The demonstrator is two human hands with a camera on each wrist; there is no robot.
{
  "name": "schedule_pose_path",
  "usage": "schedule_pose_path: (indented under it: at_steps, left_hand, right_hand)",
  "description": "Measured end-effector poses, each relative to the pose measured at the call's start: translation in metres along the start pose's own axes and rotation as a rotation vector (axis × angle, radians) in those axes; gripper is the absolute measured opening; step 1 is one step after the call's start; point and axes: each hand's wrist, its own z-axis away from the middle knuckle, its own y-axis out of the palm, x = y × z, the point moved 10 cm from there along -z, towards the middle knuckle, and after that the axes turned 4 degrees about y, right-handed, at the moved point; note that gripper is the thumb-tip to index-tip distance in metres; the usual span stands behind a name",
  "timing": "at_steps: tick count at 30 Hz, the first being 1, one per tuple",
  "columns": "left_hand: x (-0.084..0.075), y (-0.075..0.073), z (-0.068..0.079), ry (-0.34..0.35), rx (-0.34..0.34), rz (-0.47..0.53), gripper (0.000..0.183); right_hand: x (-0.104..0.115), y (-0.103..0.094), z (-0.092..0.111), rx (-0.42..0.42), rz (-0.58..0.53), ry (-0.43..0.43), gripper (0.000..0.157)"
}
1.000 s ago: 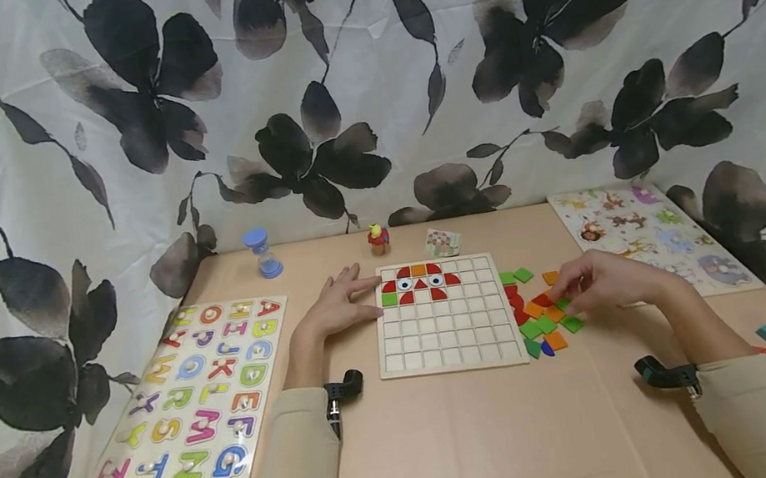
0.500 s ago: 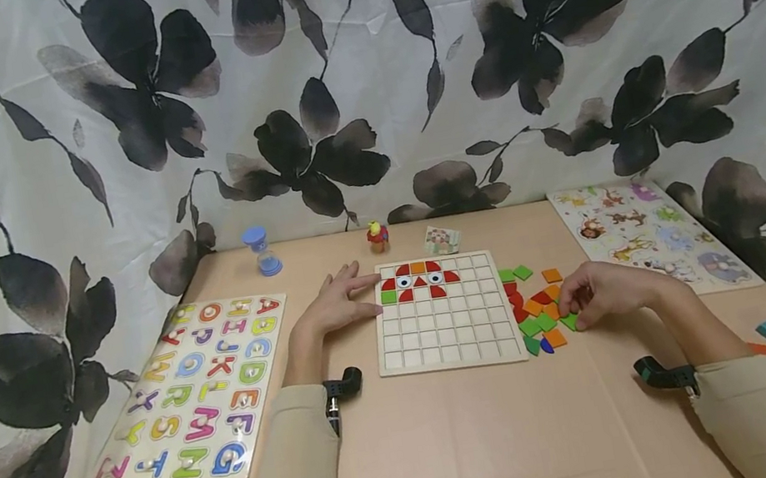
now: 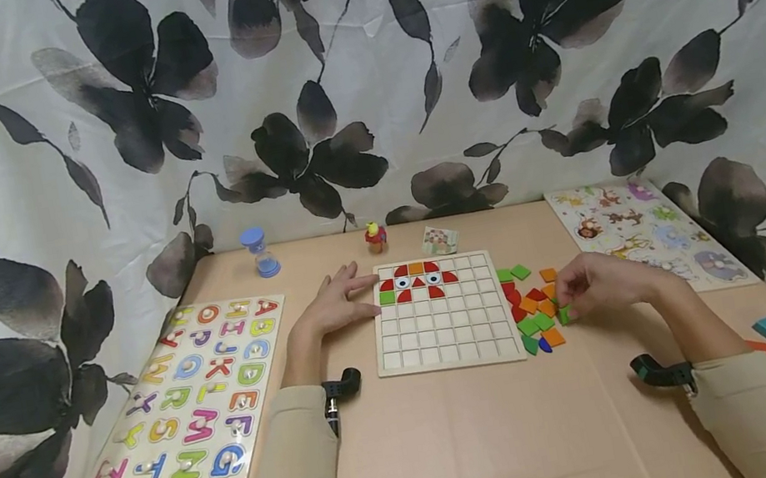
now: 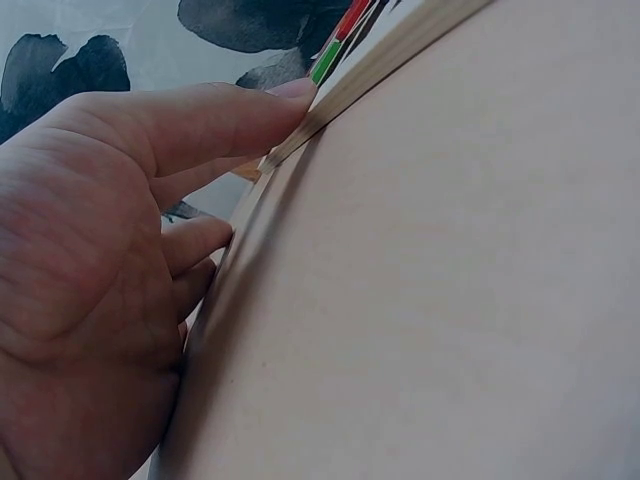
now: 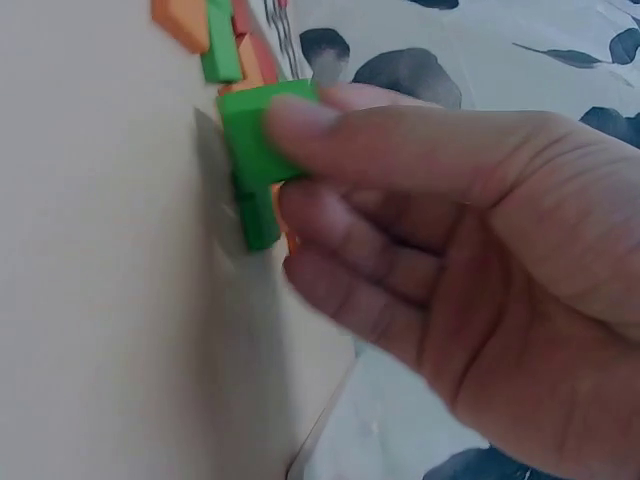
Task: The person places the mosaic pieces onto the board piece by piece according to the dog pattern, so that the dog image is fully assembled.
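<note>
— Tipped up since half a second ago: green tile (image 5: pixel 245 135), pinched in the right hand (image 3: pixel 607 282). No shift seen in the left hand (image 3: pixel 338 301).

— Layout, big to small?

— Everything is laid on the table (image 3: pixel 463 445). Letter board (image 3: pixel 183 445) is set left of the grid board (image 3: pixel 448 334), animal board (image 3: pixel 688 243) right of it and further back. Placed tiles (image 3: pixel 434 291) are grouped in the grid board's upper left. Loose tiles (image 3: pixel 528 305) are scattered just beside its right edge; green tile is held at the outer side of that scatter.

— Failure modes?

— Grid board could be skewed if its left edge is pushed too hard. Loose tiles could be dragged by the curled fingers. Green tile could be dropped, being pinched near one side only. Whether it's fully clear of its neighbours can't be told.

— Fingers?

— Left: spread, fairly straight, grid board's left edge touched, nothing gripped. Right: closed down to the tile's thickness, thumb pressed on its face, index mostly hidden behind; the others are curled, with nothing seen in them.
</note>
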Motion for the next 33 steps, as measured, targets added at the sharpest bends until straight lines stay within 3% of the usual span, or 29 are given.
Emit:
schedule_pose_path:
  at_steps: [7, 14, 22, 33]
  left_hand:
    - [0.002, 0.004, 0.000, 0.000, 0.007, -0.023, 0.064]
    - [0.000, 0.007, 0.000, 0.009, 0.006, -0.006, 0.064]
    - [-0.001, 0.005, 0.000, 0.020, 0.004, -0.010, 0.064]
    - [0.000, 0.001, 0.000, 0.010, -0.007, -0.031, 0.063]
  right_hand:
    - [0.032, -0.021, -0.030, -0.220, -0.067, -0.072, 0.009]
    - [0.074, -0.014, -0.073, -0.372, -0.038, -0.096, 0.008]
    - [0.083, 0.011, -0.105, -0.399, -0.016, -0.084, 0.010]
    - [0.078, 0.025, -0.116, -0.393, 0.034, -0.083, 0.010]
